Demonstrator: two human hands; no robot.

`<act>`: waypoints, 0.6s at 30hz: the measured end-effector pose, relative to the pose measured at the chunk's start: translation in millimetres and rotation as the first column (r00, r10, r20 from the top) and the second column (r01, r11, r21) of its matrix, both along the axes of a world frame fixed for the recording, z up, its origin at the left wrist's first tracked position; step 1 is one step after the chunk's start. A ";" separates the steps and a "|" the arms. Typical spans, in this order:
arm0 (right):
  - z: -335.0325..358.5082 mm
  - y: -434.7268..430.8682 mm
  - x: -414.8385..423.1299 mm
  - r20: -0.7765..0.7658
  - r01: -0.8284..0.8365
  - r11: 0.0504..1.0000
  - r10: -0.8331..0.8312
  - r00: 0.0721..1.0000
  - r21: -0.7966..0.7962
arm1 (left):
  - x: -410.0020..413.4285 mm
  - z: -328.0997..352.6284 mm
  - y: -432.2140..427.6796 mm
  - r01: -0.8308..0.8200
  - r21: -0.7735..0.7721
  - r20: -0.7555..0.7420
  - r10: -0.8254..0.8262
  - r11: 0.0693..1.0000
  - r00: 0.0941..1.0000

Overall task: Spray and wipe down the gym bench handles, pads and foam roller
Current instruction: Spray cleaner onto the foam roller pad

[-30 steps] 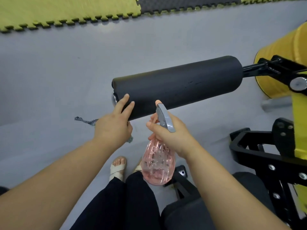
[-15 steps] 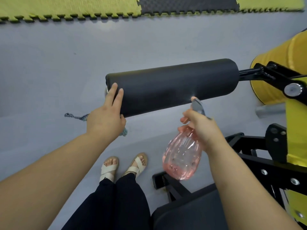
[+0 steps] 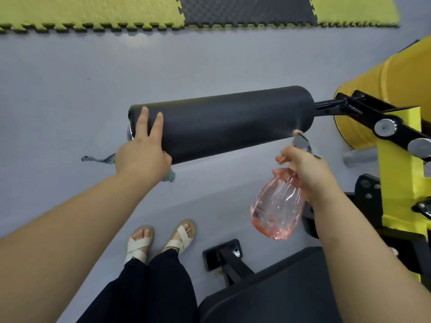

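— Pink clear plastic spray bottle (image 3: 277, 206): who has it?
— Right hand (image 3: 303, 169), fingers wrapped round its neck, nozzle just beside the right end of the black cylindrical foam roller (image 3: 221, 122). That roller runs left-right; left hand (image 3: 142, 152) lays two straight fingers on its left end, clutching a blue-grey cloth (image 3: 98, 159).

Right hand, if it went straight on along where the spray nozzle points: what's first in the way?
The foam roller: the right hand aims the spray bottle up at its right end, close by. Depth is unclear, but nothing shows between them.
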State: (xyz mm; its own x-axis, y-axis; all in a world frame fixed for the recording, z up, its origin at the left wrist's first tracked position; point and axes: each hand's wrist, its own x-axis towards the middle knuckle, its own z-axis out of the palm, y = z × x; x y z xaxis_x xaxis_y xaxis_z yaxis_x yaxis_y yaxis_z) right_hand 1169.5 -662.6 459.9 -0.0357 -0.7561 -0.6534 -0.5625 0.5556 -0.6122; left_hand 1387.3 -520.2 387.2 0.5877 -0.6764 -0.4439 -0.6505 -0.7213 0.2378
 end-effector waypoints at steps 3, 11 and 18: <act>8.6 23.7 23.4 0.087 -0.118 0.991 0.112 0.990 0.064 | -2.2 -6.6 5.1 0.054 0.039 0.015 -0.055 0.998 0.998; -11.2 82.4 70.7 0.159 -0.507 0.854 0.488 0.858 0.117 | -24.7 -11.2 43.8 0.179 0.100 0.047 -0.184 0.979 0.982; -19.6 39.2 35.2 0.047 -0.206 0.977 0.204 0.978 0.057 | -13.7 4.0 30.4 0.069 -0.157 -0.003 -0.071 0.985 0.997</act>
